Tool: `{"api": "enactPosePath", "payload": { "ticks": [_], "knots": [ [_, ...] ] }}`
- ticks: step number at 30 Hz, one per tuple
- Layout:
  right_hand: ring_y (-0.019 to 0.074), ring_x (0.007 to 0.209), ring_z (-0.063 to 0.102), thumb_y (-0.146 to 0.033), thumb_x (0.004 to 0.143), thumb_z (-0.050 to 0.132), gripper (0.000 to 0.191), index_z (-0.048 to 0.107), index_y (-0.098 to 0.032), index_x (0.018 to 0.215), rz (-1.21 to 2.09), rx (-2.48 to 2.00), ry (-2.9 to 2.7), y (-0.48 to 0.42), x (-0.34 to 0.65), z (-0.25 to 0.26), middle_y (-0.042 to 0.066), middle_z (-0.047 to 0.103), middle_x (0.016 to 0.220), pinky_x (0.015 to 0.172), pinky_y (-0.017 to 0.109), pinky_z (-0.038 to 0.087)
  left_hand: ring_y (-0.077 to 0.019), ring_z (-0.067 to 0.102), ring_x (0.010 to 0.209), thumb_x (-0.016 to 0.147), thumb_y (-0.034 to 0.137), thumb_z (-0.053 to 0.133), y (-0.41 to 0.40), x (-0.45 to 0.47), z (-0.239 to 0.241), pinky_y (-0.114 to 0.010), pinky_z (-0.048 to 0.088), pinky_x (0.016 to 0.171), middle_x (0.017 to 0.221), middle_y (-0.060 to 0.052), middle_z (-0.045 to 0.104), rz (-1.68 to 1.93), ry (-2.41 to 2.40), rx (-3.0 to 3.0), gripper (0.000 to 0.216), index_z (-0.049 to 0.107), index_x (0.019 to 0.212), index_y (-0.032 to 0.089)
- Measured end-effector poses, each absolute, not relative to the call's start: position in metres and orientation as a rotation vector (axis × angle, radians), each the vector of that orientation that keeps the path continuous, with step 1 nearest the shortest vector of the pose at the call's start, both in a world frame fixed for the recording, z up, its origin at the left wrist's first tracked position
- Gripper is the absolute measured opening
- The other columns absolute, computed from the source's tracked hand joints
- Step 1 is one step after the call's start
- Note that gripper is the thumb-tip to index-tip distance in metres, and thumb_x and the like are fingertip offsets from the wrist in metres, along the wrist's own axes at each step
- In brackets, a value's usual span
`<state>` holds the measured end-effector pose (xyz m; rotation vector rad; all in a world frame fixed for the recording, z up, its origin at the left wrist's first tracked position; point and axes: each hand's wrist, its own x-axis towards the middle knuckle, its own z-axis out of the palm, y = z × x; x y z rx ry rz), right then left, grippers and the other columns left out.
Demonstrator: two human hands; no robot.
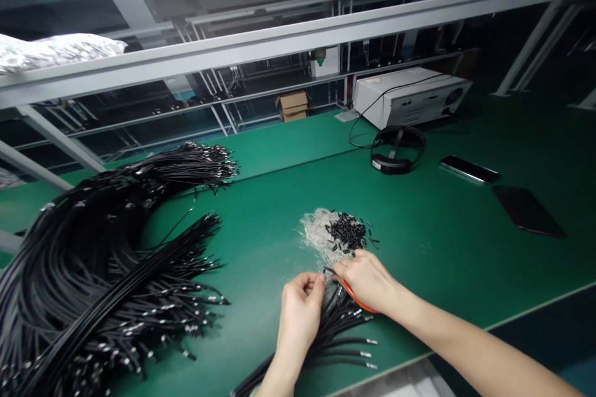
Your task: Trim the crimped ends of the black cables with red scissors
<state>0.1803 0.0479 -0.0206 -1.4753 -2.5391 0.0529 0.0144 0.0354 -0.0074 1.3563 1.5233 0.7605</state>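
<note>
Low in the middle, my left hand (302, 310) is closed in a pinch on the end of a black cable (325, 272). Just to its right, my right hand (365, 279) grips orange-handled cutters (356, 299), their dark tip close to the pinched end. Beneath both hands lies a small bundle of black cables (338, 325), some with white-marked ends fanned out to the right. A pile of short black tube pieces (348, 232) sits just beyond my hands, beside a heap of clear, thin scraps (319, 231). My fingers partly hide the cutters' jaws and the cable.
A large mass of black cables (93, 254) covers the left of the green table (265, 223). Towards the back right are a black headband device (393, 164), a white box-shaped machine (410, 102), a phone (469, 169) and a dark flat tablet-like object (528, 209). A metal rail (279, 37) crosses above.
</note>
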Motion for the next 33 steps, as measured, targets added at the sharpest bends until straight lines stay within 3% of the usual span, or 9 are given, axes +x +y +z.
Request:
{"api": "enactPosePath", "payload": {
  "ticks": [8,15,20,23,26,29,33],
  "knots": [
    [0.0211,0.070,0.065,-0.039,0.091,0.049,0.024,0.060,-0.020,0.083,0.229,-1.793,-2.218,0.045,0.196,0.012,0.005,0.070,0.083,0.063,0.029,0.036,-0.0040,0.042,0.059,0.072,0.048,0.063,0.035,0.012,0.001,-0.013,0.033,0.054,0.065,-0.001,0.056,0.829,1.446,1.271,0.040,0.067,0.083,0.009],
    [0.0165,0.074,0.059,-0.045,0.086,0.056,0.026,0.064,-0.020,0.088,0.850,-1.383,-1.687,0.026,0.180,0.011,0.003,0.064,0.085,0.067,0.025,0.042,-0.0067,0.050,0.065,0.073,0.048,0.063,0.022,0.008,0.014,-0.015,0.043,0.059,0.077,-0.004,0.060,0.837,1.391,1.272,0.039,0.070,0.087,0.012],
    [0.0123,0.062,0.049,-0.044,0.087,0.054,0.028,0.060,-0.018,0.080,1.107,-1.201,-1.418,0.018,0.164,0.007,0.000,0.054,0.070,0.059,0.023,0.040,-0.0084,0.055,0.070,0.073,0.046,0.063,0.012,0.009,0.019,-0.017,0.049,0.064,0.077,-0.003,0.060,0.867,1.358,1.244,0.036,0.070,0.087,0.013],
    [0.0154,0.073,0.052,-0.044,0.088,0.053,0.029,0.059,-0.018,0.075,0.983,-1.215,-1.401,0.015,0.159,0.008,0.002,0.056,0.075,0.071,0.026,0.041,-0.0081,0.057,0.072,0.071,0.044,0.067,0.008,0.011,0.019,-0.015,0.049,0.068,0.081,-0.004,0.064,0.908,1.415,1.253,0.036,0.067,0.091,0.013],
    [0.0201,0.087,0.053,-0.049,0.088,0.050,0.033,0.064,-0.019,0.084,0.923,-1.247,-1.305,0.014,0.159,0.008,0.006,0.057,0.092,0.082,0.031,0.040,-0.0079,0.058,0.072,0.068,0.044,0.069,0.007,0.011,0.018,-0.015,0.050,0.068,0.081,-0.003,0.065,0.939,1.489,1.251,0.042,0.064,0.097,0.014],
    [0.0178,0.076,0.051,-0.055,0.092,0.036,0.046,0.065,-0.020,0.101,1.295,-1.096,-1.031,0.013,0.164,0.005,0.005,0.054,0.083,0.074,0.030,0.043,-0.0088,0.060,0.074,0.070,0.045,0.067,0.007,0.011,0.016,-0.017,0.051,0.070,0.083,-0.004,0.065,0.968,1.507,1.244,0.041,0.063,0.097,0.014],
    [0.0150,0.068,0.046,-0.057,0.091,0.037,0.049,0.067,-0.020,0.100,1.604,-0.825,-0.789,0.010,0.168,0.006,0.004,0.052,0.076,0.071,0.029,0.042,-0.0107,0.062,0.076,0.071,0.044,0.066,0.004,0.010,0.017,-0.018,0.052,0.072,0.085,-0.005,0.066,0.988,1.490,1.248,0.036,0.063,0.091,0.014]
  ]
}}
